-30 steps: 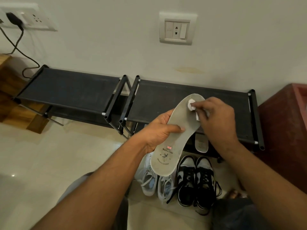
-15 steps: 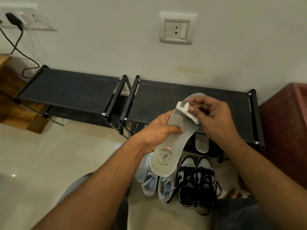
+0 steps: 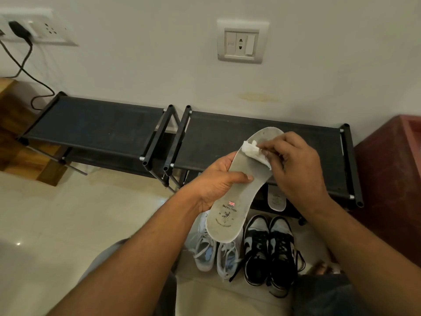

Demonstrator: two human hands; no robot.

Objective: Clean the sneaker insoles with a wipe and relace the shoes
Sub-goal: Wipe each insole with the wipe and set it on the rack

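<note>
My left hand (image 3: 218,181) grips a grey insole (image 3: 232,213) round its middle, thumb across the printed top face, toe end pointing away. My right hand (image 3: 293,169) pinches a crumpled white wipe (image 3: 254,152) and presses it on the insole's forefoot near the left edge. A second insole (image 3: 276,199) lies on the lower shelf behind. On the floor stand a pair of white and light-blue sneakers (image 3: 216,252) and a pair of black and white sneakers (image 3: 270,249), the latter with loose black laces.
Two low black shoe racks (image 3: 95,126) stand against the white wall. A dark red cabinet (image 3: 391,179) is at the right, wooden furniture (image 3: 13,137) at the left. A charger cable (image 3: 29,71) hangs from a wall socket. The floor is pale tile.
My right hand has slid the wipe from the insole's toe tip toward its left edge and a little down the forefoot. My left hand keeps the insole steady.
</note>
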